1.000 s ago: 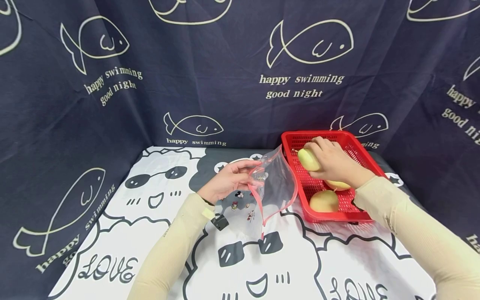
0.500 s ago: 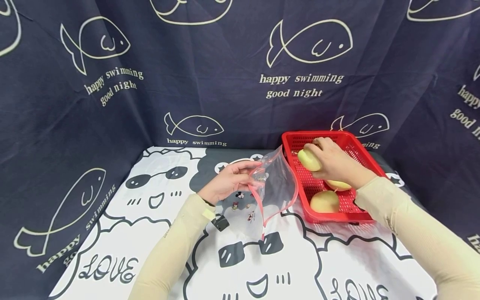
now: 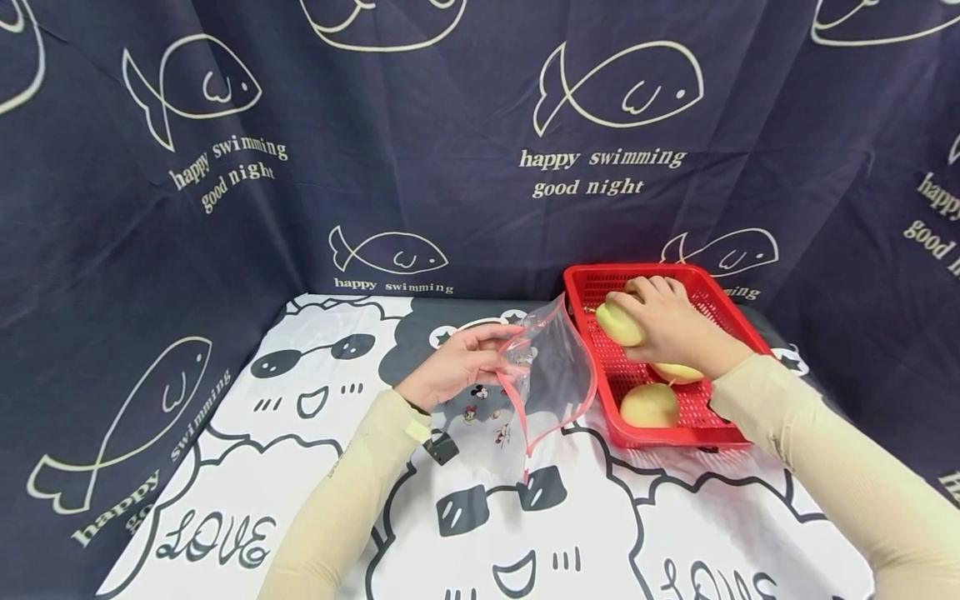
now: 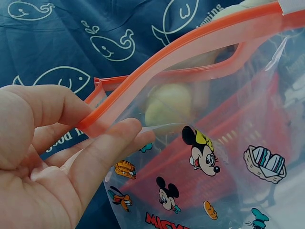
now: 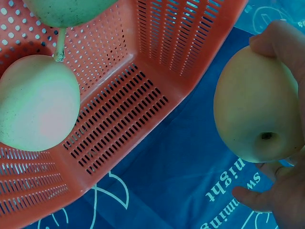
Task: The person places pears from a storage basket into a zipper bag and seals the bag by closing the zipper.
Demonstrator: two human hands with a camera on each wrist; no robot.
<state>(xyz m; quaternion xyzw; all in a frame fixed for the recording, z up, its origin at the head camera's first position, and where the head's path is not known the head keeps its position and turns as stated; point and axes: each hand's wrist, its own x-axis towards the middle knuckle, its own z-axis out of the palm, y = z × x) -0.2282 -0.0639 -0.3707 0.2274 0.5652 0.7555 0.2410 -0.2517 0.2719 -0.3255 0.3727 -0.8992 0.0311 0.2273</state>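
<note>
My left hand point(image 3: 465, 362) pinches the red-edged rim of a clear zip bag point(image 3: 555, 375) printed with cartoon figures. In the left wrist view, the thumb and fingers point(image 4: 107, 152) are at one corner of the bag's mouth, which gapes toward the right. My right hand point(image 3: 667, 325) grips a yellow-green pear point(image 3: 619, 322), held above the red basket point(image 3: 690, 434). Close up in the right wrist view, the held pear point(image 5: 259, 105) lies between the curled fingers and thumb. Two more pears are in the basket: one near its front point(image 3: 649, 406), another point(image 3: 677, 372) partly hidden under my right wrist.
The perforated basket wall point(image 5: 157, 138) stands just right of the bag. A white cloth with black cartoon drawings point(image 3: 315, 475) covers the table. Behind and at the sides hangs a dark blue curtain point(image 3: 450, 167) with fish prints.
</note>
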